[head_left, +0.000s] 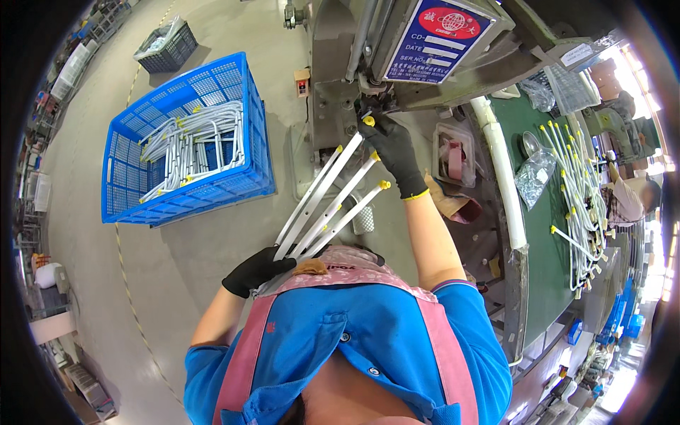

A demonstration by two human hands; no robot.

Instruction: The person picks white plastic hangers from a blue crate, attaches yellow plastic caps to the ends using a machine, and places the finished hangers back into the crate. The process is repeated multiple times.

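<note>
Several white metal tube frames [322, 203] with yellow end caps slant up in front of my apron. My left hand [260, 271], in a black glove, is closed round their lower ends at my waist. The gloved right hand [389, 149] grips the upper end of one tube by its yellow cap [368, 121], just under the head of a machine [373, 83]. Other caps of the bundle fan out below that hand, apart from it. My right fingertips are partly hidden against the dark machine.
On the floor to the left, a blue plastic crate [205, 191] holds more tube frames, with a dark basket [168, 53] behind it. To the right, a green-topped table [542, 244] bears tube frames [577, 198] and a clear bag [536, 176]. Another person [629, 195] is at far right.
</note>
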